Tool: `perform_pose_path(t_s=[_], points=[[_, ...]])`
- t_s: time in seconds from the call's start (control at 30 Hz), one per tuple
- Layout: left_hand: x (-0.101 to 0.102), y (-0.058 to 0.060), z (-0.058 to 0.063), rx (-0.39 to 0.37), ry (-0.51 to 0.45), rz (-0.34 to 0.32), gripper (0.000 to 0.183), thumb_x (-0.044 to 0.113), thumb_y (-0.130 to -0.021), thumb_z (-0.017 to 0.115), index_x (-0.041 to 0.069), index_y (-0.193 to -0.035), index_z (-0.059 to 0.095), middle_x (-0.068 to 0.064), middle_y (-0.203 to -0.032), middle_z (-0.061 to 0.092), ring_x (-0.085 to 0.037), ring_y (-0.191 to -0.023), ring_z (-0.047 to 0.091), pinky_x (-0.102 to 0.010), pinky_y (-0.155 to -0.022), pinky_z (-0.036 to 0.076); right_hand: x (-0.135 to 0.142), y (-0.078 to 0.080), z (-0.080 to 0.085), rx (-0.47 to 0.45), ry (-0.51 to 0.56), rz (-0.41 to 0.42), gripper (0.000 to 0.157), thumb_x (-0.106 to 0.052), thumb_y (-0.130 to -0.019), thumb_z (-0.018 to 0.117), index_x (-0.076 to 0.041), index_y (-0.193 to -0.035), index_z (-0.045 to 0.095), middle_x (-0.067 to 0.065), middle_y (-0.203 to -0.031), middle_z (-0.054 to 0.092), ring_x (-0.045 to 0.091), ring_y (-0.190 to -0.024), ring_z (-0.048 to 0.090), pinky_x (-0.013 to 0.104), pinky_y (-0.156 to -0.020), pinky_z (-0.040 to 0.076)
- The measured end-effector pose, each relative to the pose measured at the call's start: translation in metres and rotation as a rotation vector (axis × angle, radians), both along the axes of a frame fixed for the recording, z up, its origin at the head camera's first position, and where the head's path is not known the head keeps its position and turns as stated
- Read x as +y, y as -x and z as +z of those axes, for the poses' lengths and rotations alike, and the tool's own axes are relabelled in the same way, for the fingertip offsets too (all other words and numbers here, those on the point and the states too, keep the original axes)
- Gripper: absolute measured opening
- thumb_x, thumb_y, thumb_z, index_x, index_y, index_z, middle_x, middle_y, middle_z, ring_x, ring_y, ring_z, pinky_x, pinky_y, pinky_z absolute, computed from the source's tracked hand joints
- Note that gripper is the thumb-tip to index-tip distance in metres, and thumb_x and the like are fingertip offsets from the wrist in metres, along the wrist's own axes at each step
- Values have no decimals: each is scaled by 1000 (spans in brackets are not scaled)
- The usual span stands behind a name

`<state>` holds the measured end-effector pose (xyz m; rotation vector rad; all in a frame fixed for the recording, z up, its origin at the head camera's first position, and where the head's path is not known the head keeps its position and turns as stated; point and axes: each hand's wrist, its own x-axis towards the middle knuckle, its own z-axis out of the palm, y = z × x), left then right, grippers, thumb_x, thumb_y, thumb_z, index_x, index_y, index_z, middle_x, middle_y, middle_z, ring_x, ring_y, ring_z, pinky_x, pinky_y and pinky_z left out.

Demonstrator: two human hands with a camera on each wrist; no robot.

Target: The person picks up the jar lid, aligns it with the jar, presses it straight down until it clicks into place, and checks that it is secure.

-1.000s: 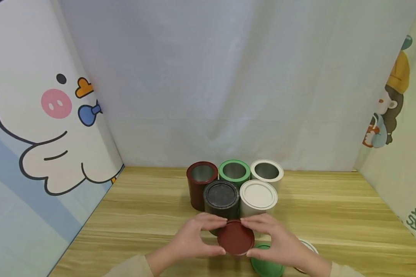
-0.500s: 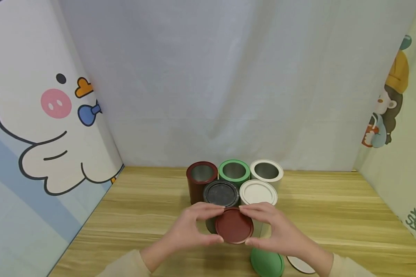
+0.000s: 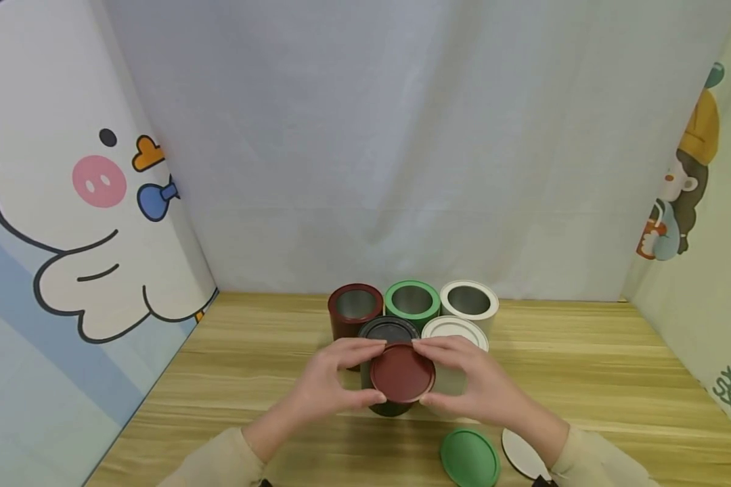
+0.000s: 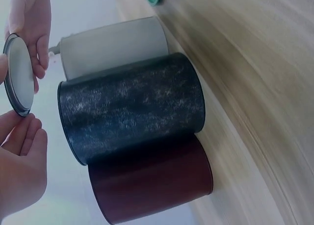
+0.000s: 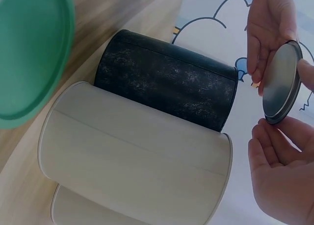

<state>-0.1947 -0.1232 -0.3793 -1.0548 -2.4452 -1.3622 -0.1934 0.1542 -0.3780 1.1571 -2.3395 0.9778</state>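
Between my two hands I hold a dark red lid (image 3: 403, 373) by its rim. My left hand (image 3: 329, 382) grips its left edge with thumb and fingers, and my right hand (image 3: 472, 382) grips the opposite edge. Both wrist views show the lid raised clear of the cans, its silvery underside (image 5: 278, 80) visible. In the head view it covers part of a black lidded can (image 4: 132, 107). Beside that stands a white lidded can (image 3: 455, 330), partly hidden by my right hand. Behind are three topless cans: dark red (image 3: 344, 330), green (image 3: 411, 315) and white (image 3: 491, 319).
A green lid (image 3: 470, 458) lies flat on the wooden table (image 3: 250, 352) near the front. Beside it, a white lid (image 3: 522, 454) is partly covered by my right forearm. A pale curtain (image 3: 353, 149) hangs behind the cans, with printed cloth on both sides.
Both hands have carried the dark red lid forward and slightly left, from in front of the black and white cans to over the black one. The cans have stayed put.
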Motion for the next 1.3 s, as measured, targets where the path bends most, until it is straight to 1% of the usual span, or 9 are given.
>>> perform_pose_path(t_s=[0.2,0.27,0.43,0.57,0.7,0.83,0.9,1.07,1.3], points=[[-4,8,0,-3,-12,17,63,20,-78,87,10,-135,64,-2,-135,60,-25,-126,52,-43,-98,49,-7,9,2,-9,17,-11,67,-17,-73,89,-4,-133,63,7,-132,61,26,-121,54,43,-97,47],[-6,12,0,6,-10,28,62,20,-78,87,10,-135,64,-4,-134,61,-26,-126,53,-46,-98,48,-10,13,2,0,17,-21,66,-16,-73,89,-4,-133,63,7,-131,62,27,-120,55,44,-96,47],[-11,22,-3,-3,-15,57,63,20,-77,88,11,-134,64,-3,-135,61,-25,-128,52,-49,-101,45,-17,22,0,7,12,-44,64,-17,-74,88,-3,-132,64,8,-131,63,30,-119,57,49,-96,46],[-15,28,-6,-8,-37,74,64,18,-75,88,12,-135,64,-3,-136,60,-26,-129,51,-50,-101,45,-23,29,0,-17,22,-47,63,-19,-76,87,-1,-132,64,11,-132,62,31,-120,56,49,-98,46],[-19,33,-6,-38,-58,103,64,19,-77,87,14,-136,63,-3,-137,59,-27,-130,50,-53,-101,44,-30,34,1,-61,20,-77,60,-19,-79,85,-2,-132,63,11,-132,62,31,-122,55,50,-98,46],[-21,38,-6,-43,-58,132,64,20,-78,86,15,-137,62,-3,-139,57,-29,-132,48,-57,-101,43,-34,39,3,-116,13,-98,57,-18,-83,82,-3,-134,62,10,-134,61,32,-125,53,51,-99,45],[-22,41,-6,-39,-48,146,64,20,-78,86,15,-137,62,-4,-139,57,-30,-132,47,-58,-101,42,-36,42,4,-123,10,-102,56,-18,-84,81,-3,-135,62,11,-134,60,32,-126,52,52,-99,45],[-24,50,-3,-51,-30,160,65,20,-79,85,14,-139,60,-5,-140,57,-30,-132,48,-56,-102,42,-41,50,6,-112,-6,-105,57,-18,-85,80,-1,-136,60,13,-135,59,34,-127,51,52,-100,45],[-29,62,0,-89,-28,163,64,21,-82,83,11,-140,59,-10,-143,54,-33,-135,45,-52,-104,42,-49,64,11,-171,-47,-135,59,-21,-87,78,-1,-138,57,15,-138,56,36,-130,47,53,-103,41]])
